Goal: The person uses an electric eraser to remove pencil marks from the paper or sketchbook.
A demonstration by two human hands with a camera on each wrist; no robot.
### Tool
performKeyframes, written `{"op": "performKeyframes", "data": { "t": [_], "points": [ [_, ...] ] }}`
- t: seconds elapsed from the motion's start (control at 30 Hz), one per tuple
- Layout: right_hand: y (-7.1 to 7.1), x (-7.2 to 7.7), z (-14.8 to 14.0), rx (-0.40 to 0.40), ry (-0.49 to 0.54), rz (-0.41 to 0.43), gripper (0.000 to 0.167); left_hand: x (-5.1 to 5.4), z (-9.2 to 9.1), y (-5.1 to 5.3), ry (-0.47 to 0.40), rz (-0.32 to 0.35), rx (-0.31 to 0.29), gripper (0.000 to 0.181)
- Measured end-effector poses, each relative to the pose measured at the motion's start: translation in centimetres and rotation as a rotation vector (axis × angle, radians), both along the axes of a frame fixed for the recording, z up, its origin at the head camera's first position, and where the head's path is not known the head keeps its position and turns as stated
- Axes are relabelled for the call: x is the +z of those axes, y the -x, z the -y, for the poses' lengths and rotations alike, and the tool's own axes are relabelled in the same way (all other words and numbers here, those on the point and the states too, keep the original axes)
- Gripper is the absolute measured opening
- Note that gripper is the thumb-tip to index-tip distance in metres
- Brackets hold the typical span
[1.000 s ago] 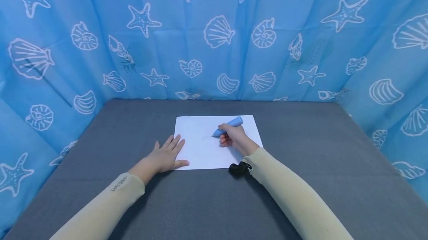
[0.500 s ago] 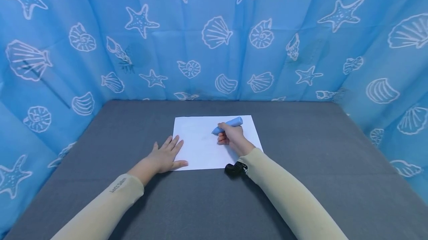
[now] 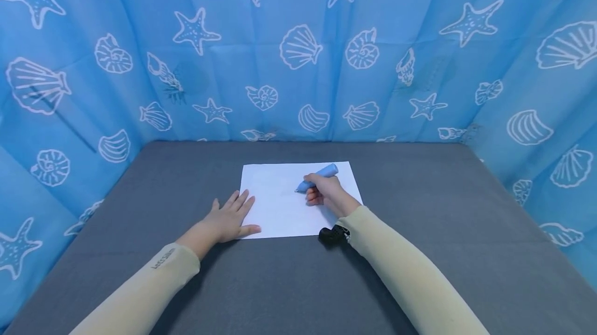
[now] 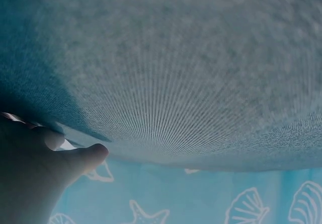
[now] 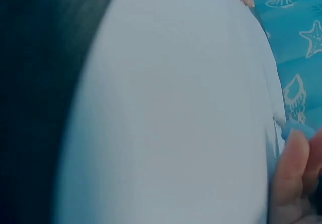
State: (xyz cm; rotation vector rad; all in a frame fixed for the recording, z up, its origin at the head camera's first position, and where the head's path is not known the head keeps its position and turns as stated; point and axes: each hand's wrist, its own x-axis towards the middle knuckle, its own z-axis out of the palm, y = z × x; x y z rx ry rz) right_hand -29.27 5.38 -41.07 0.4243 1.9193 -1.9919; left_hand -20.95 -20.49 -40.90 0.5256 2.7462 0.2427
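Note:
A white sheet of paper (image 3: 275,215) lies on the grey table in the head view. My left hand (image 3: 227,222) rests flat with its fingers spread, thumb and fingertips on the sheet's left edge. Above the right half of the paper, my right hand (image 3: 328,194) grips a thick blue pen (image 3: 328,170) like a writing tool, its narrow tip pointing down-left at or close to the sheet. Whether the tip touches is too small to tell. In the right wrist view the thumb (image 5: 293,158) is against the blue pen (image 5: 297,127). Only faint marks, if any, show on the paper.
The grey cloth-covered table (image 3: 420,195) spreads around the paper on all sides. A blue curtain (image 3: 261,29) with white shells and starfish stands behind and at both sides. A black device (image 3: 333,235) sits at the right wrist, by the sheet's near edge.
The pen tip and right hand have shifted slightly away from the body, then back nearer. My left hand stays in place on the paper's edge. The head view has turned a little.

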Motion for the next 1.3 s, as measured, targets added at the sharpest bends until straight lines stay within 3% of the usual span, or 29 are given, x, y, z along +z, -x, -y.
{"op": "performKeyframes", "data": {
  "t": [0.3, 0.6, 0.87, 1.1, 1.3],
  "points": [
    [0.0, 0.0, -0.4, 0.022, 0.001, 0.023, 0.023, -0.9, 0.4, 0.4, 0.004, -0.016, -0.012, 0.096],
    [0.0, 0.2, -0.6, 0.028, 0.007, 0.031, 0.022, -0.8, 0.2, 0.3, 0.005, -0.011, -0.004, 0.093],
    [0.0, 0.1, -0.6, 0.027, 0.001, 0.029, 0.022, -1.4, 0.6, 0.5, 0.016, -0.031, -0.007, 0.095],
    [0.1, 0.0, -0.5, 0.047, 0.01, 0.041, 0.024, -0.9, 0.4, 0.2, 0.002, -0.016, -0.011, 0.095],
    [0.2, 0.3, -1.0, 0.017, 0.036, 0.05, 0.029, -0.5, 0.2, 0.1, 0.0, -0.017, -0.001, 0.091]
  ]
}}
